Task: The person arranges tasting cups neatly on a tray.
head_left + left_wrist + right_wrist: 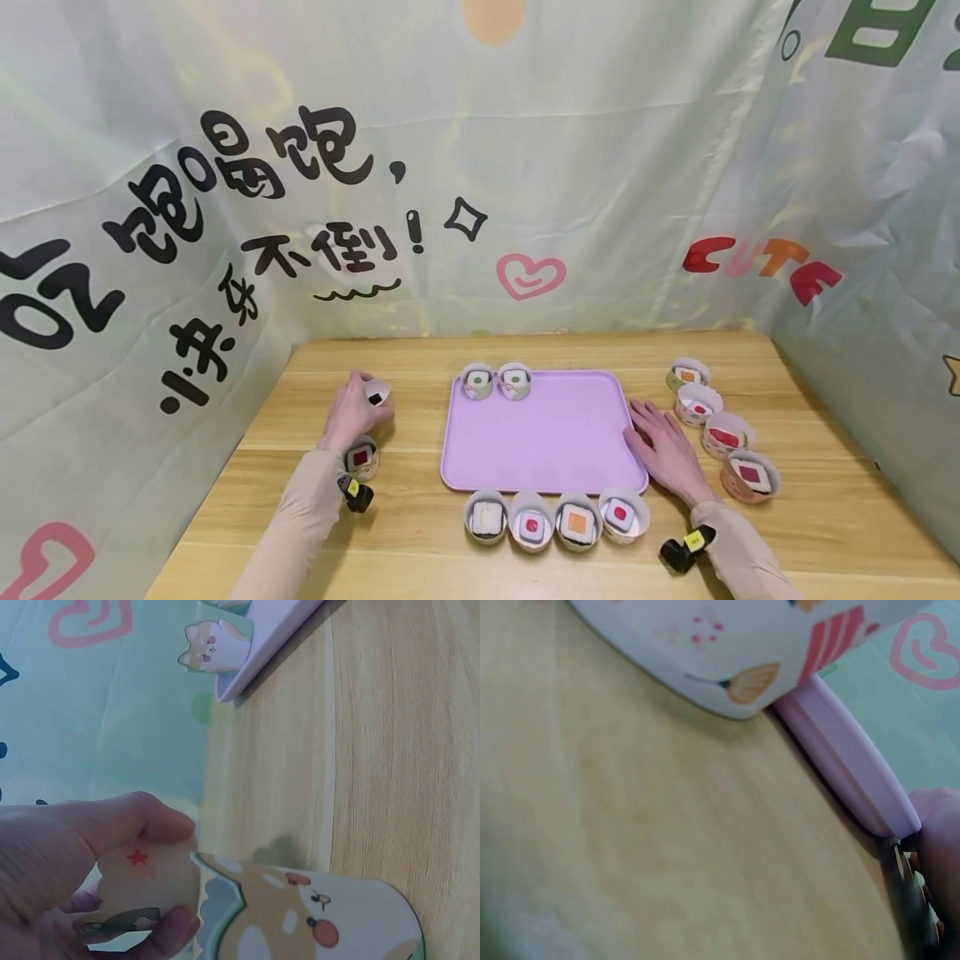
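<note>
At the left of the table my left hand (358, 412) grips a small paper cup (377, 392) with something dark and white inside. In the left wrist view, the thumb and fingers are around this pale cup (154, 877), which has a red star on its side. Close beside that hand stands another cup (362, 457), printed with an animal face, holding a sushi-like piece with a dark red centre. My right hand (670, 450) lies with extended fingers along the right edge of the purple tray (543, 442), its thumb against the rim.
Two cups with green-centred pieces (477, 381) occupy the tray's back left corner. Several filled cups (532, 522) line its front edge. Right of my right hand, several more cups (750, 476) run in a slanting row. Printed cloth (600, 183) walls off the table's back and sides.
</note>
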Motion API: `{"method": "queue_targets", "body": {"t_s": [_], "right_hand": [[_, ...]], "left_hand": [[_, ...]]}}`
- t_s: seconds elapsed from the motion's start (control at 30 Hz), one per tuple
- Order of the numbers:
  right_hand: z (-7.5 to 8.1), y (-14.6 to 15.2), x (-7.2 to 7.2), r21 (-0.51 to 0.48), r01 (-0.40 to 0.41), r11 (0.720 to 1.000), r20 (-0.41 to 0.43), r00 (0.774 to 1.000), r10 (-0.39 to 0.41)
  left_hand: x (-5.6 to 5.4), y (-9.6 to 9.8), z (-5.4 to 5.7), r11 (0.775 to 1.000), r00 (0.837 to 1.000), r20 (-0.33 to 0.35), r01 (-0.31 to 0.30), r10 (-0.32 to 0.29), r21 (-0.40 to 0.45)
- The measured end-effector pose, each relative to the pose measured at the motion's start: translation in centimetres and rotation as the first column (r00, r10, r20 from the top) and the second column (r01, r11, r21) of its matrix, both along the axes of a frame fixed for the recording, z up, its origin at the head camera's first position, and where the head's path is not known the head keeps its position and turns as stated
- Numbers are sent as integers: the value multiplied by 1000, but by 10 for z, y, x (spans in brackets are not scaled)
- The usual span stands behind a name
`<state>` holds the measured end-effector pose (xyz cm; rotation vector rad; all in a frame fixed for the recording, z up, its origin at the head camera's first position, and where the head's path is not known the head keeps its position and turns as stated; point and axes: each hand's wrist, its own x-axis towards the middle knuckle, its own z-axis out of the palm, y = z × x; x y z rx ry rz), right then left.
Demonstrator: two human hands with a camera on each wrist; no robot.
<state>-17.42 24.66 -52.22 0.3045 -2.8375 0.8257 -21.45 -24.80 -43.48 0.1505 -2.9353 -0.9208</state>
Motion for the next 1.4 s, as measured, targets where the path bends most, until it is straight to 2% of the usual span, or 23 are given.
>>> {"method": "queue_targets", "body": {"t_s": [0.3,0.6,0.93,1.4], "right_hand": [[0,0,0,-1,4,1000,2,1000,-4],[1,0,0,0,0,1000,14,1000,0],[-3,1,-4,-2,-4,1000,11,1000,4],[-1,2,-2,3,5,1000,37,999,-5]], "left_hand": [[-4,6,-2,999,994,-113,5,1,49],[-8,11,-7,996,968,-251,39,-18,80],[-8,20,-4,984,939,-338,114,-62,136],[-9,37,-5,964,906,-405,209,-126,166]]}}
